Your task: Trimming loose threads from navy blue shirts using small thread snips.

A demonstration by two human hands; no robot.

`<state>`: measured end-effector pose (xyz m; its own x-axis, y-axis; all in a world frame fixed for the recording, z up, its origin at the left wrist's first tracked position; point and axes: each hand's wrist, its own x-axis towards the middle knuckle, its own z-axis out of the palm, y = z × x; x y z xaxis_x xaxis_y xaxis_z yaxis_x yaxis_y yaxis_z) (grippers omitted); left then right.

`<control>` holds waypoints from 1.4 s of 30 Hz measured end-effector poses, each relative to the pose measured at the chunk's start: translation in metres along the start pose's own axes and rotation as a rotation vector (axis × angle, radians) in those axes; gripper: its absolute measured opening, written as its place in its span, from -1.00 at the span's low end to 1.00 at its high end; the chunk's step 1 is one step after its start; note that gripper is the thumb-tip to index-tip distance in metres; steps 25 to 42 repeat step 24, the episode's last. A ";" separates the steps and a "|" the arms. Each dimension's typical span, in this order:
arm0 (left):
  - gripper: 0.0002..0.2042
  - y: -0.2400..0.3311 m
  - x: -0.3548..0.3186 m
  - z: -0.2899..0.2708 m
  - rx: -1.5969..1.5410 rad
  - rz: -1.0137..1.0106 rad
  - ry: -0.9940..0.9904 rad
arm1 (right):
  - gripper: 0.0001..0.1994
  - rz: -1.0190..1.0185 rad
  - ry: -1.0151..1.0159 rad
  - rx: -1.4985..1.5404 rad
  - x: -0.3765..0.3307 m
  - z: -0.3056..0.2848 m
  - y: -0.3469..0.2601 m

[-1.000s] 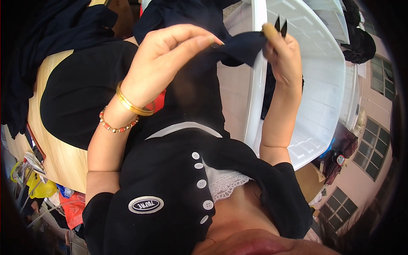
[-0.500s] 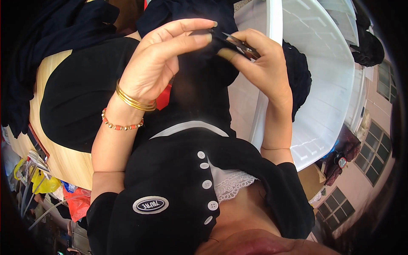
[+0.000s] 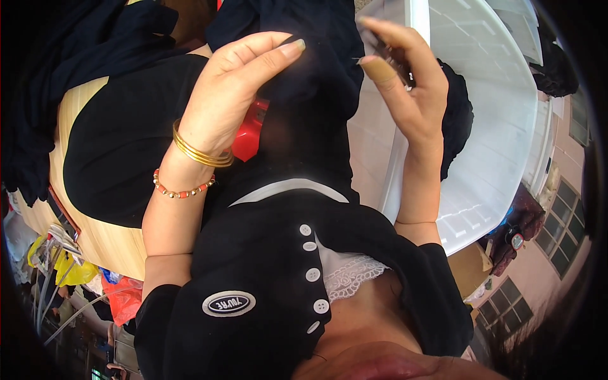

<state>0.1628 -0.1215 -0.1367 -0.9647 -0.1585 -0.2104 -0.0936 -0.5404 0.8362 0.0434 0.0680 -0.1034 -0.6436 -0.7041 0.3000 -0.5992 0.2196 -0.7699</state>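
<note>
My left hand (image 3: 231,79) has thumb and index finger pinched at the edge of a dark navy cloth (image 3: 320,69) over my lap. What lies right between those fingertips is hard to make out against the dark cloth. Gold bangles and a beaded bracelet circle that wrist. To the right, my right hand (image 3: 415,82) is curled around small dark metal thread snips (image 3: 394,56), blurred by motion, apart from the left hand. A tan wrap (image 3: 379,69) covers its thumb tip. Beneath my left wrist lies a red object (image 3: 248,136), partly hidden.
A large white plastic tub (image 3: 491,133) stands at the right, with black cloth (image 3: 457,120) inside. On the left is a light wooden table (image 3: 107,247) bearing a rounded black piece (image 3: 120,145) and heaped dark cloth (image 3: 82,57). Yellow and red bags (image 3: 123,301) sit lower left.
My right hand has swung right, away from the left, carrying the snips. The left thumb and index finger, apart before, have closed together. More of the red object shows.
</note>
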 end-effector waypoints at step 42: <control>-0.78 -0.039 0.008 0.020 0.271 0.301 0.152 | -0.61 -0.016 -0.422 -0.174 0.004 -0.002 0.003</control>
